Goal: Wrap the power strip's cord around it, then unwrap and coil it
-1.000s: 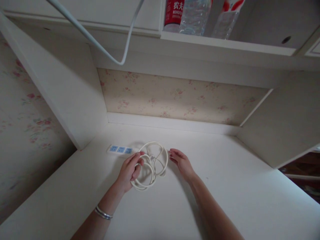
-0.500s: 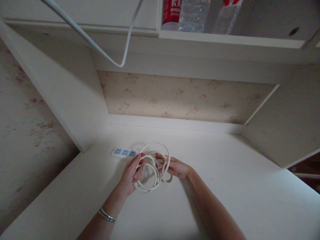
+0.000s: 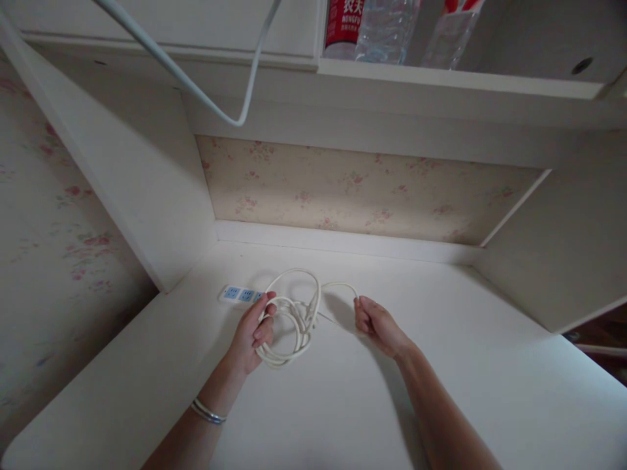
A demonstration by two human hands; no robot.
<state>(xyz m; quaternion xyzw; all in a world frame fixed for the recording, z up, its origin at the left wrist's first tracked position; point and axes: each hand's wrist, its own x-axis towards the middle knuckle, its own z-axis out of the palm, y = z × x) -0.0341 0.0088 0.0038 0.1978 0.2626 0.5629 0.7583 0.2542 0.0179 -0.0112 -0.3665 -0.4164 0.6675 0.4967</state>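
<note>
A white power cord [image 3: 284, 358] hangs in loose coils from my left hand [image 3: 252, 333], whose fingers are wrapped round the loops. From the coil one length arcs to the right into my right hand [image 3: 379, 324], which is closed on it in a fist. A plug-like lump shows among the coils, but its shape is blurred. Just behind my left hand lies a white power strip [image 3: 238, 294] with blue sockets on the white desk [image 3: 313, 418]; its right end is hidden by the hand and cord.
A shelf above holds a red-labelled bottle [image 3: 343, 26], a clear plastic bottle [image 3: 386, 29] and a clear container with red items [image 3: 450, 36]. A pale bent tube [image 3: 196, 91] hangs at upper left. White side panels [image 3: 122, 156] flank the desk, with flowered wallpaper behind.
My right hand has moved right, away from the coil, drawing out a length of cord. My left hand still holds the loops, shifted slightly left.
</note>
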